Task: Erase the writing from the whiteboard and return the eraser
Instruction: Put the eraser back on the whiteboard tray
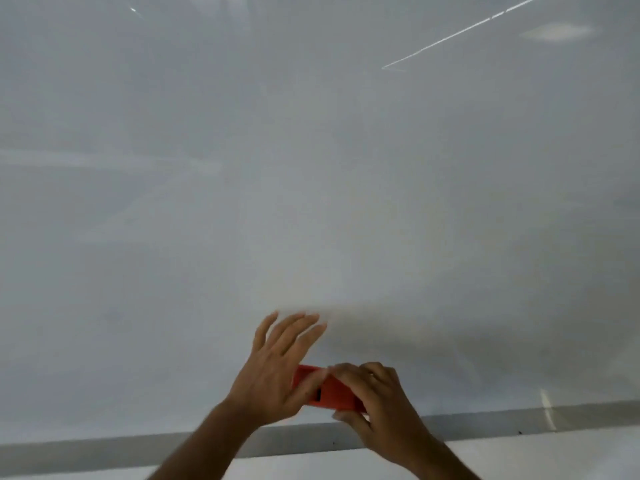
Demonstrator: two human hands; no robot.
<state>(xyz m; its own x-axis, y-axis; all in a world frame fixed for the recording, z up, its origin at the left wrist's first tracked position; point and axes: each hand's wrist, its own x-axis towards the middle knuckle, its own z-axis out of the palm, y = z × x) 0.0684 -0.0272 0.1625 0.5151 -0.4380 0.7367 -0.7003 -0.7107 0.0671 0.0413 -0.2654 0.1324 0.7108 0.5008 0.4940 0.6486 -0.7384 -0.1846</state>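
Note:
The whiteboard (311, 168) fills almost the whole view, and I see no writing on it, only glare streaks. Low in the middle, a red eraser (334, 393) is held against the board just above its bottom frame. My right hand (377, 403) is closed around the eraser's right end. My left hand (277, 372) touches its left end with the thumb, while its fingers are spread and point up along the board. Part of the eraser is hidden behind both hands.
The board's grey bottom frame (104, 452) runs across the view below the hands, with a pale wall strip (554, 459) beneath it. A thin bright reflection line (467, 29) crosses the upper right of the board.

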